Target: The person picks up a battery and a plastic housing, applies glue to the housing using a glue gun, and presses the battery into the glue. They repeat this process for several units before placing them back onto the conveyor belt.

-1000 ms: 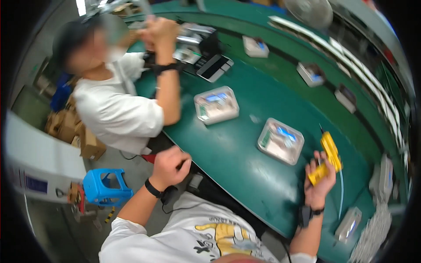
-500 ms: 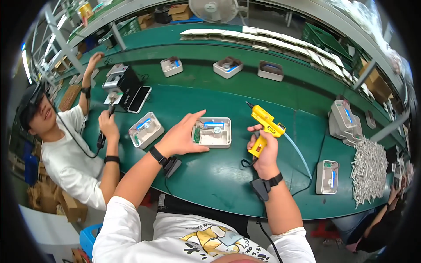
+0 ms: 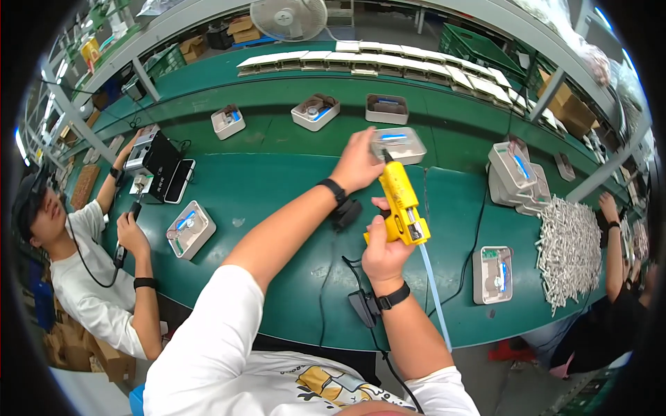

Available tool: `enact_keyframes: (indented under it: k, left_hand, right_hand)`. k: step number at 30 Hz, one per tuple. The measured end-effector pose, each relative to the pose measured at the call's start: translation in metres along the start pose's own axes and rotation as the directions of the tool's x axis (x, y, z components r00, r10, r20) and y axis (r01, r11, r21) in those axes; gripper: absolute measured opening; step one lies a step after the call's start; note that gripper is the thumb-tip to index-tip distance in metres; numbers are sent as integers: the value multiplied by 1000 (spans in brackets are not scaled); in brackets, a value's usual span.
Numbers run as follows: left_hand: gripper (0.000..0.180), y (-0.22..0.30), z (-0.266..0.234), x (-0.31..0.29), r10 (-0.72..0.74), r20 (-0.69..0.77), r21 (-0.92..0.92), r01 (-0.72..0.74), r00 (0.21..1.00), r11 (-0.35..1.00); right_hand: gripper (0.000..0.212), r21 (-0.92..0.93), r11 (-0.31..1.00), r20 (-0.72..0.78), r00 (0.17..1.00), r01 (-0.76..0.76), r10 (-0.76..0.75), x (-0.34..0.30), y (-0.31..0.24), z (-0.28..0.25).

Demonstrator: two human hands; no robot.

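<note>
Yellow plastic glue gun (image 3: 401,204), pistol-shaped with a pale translucent glue stick trailing from its back, upright above the green table (image 3: 263,187), nozzle touching the rim of a shallow grey rectangular metal tray (image 3: 400,144) with a blue part inside. Right hand (image 3: 383,249) wrapped around the gun's grip, fingers clamped on it. Left hand (image 3: 357,163) stretched forward to the tray's near-left edge, fingers curled against it. Similar grey tray (image 3: 190,229) further left, well apart.
</note>
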State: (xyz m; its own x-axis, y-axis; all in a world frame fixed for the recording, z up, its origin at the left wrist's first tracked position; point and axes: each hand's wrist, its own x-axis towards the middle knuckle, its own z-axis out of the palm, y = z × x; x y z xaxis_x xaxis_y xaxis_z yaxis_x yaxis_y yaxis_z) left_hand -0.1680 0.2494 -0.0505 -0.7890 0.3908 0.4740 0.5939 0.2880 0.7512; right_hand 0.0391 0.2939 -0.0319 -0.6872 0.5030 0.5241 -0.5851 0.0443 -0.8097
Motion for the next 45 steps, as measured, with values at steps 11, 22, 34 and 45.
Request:
enact_keyframes:
  k: [11, 22, 34, 45]
  left_hand:
    - [49, -30, 30, 96, 130, -97, 741, -15, 987, 671]
    - [30, -37, -46, 94, 153, 170, 824, -226, 973, 519]
    - [77, -47, -65, 104, -230, -370, 686, 431, 900, 586]
    - [104, -58, -103, 105, -545, -47, 551, 477, 837, 685]
  right_hand:
    - [30, -66, 992, -144, 984, -111, 101, 7, -1, -5]
    - [28, -44, 979, -165, 968, -198, 188, 3, -1, -1]
    - [26, -90, 969, -116, 969, -230, 219, 8, -14, 6]
    - [30, -63, 966, -123, 962, -253, 244, 5, -7, 1]
